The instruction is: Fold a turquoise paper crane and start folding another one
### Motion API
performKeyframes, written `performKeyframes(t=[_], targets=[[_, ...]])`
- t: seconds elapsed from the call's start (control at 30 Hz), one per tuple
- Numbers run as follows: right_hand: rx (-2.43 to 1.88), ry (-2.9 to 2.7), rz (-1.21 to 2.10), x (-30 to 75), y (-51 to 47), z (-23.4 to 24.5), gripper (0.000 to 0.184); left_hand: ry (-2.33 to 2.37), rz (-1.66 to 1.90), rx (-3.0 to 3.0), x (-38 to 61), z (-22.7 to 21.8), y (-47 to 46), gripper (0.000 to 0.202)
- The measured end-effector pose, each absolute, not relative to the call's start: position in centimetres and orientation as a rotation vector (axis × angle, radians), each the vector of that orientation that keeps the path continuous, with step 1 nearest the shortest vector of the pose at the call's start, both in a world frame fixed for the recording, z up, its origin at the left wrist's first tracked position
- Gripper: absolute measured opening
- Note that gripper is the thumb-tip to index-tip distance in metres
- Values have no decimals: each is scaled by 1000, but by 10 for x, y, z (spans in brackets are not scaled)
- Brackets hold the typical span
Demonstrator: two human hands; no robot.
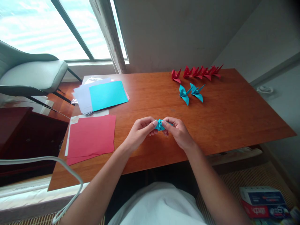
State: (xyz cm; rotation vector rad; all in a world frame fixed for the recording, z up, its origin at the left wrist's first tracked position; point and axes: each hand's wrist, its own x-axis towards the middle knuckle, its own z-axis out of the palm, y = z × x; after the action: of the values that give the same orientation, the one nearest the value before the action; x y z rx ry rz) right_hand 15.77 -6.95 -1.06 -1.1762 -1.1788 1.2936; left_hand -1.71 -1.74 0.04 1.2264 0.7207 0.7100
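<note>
- I see the small blue folded paper (159,125) between the two hands, close to the near edge of the surface (150,97).
- The left hand (141,129) pinches its left end, thumb on top and fingers curled underneath.
- The right hand (178,130) grips its right end the same way; I can make out a bit of blue past that thumb.
- So I have both hands near each other, clamped on one piece; I cannot tell whether they touch the wood.
- Beyond the right hand I see two blue cranes (196,91), with red cranes (197,73) behind them.
- Left of the left hand lie red sheets (92,136); farther back, a blue sheet (108,96).
</note>
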Motion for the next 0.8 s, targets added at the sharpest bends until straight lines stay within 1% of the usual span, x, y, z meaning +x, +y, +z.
performKeyframes(t=[0.13, 0.23, 0.4, 0.57, 0.63, 0.8], targets=[[-922, -810, 1544, 154, -66, -14, 36, 664, 688, 1049, -20, 1, -15, 40], [-840, -537, 1602, 149, -61, -17, 40, 654, 713, 953, -20, -2, -14, 40], [-801, -326, 1539, 146, -56, -19, 49, 671, 788, 862, -17, -3, -13, 38], [-759, -230, 1440, 146, -55, -20, 51, 687, 865, 819, -15, -3, -13, 39], [-743, -180, 1427, 147, -55, -20, 49, 690, 881, 807, -15, -5, -13, 37], [-737, -160, 1371, 145, -57, -21, 36, 704, 933, 744, -15, -9, -11, 28]])
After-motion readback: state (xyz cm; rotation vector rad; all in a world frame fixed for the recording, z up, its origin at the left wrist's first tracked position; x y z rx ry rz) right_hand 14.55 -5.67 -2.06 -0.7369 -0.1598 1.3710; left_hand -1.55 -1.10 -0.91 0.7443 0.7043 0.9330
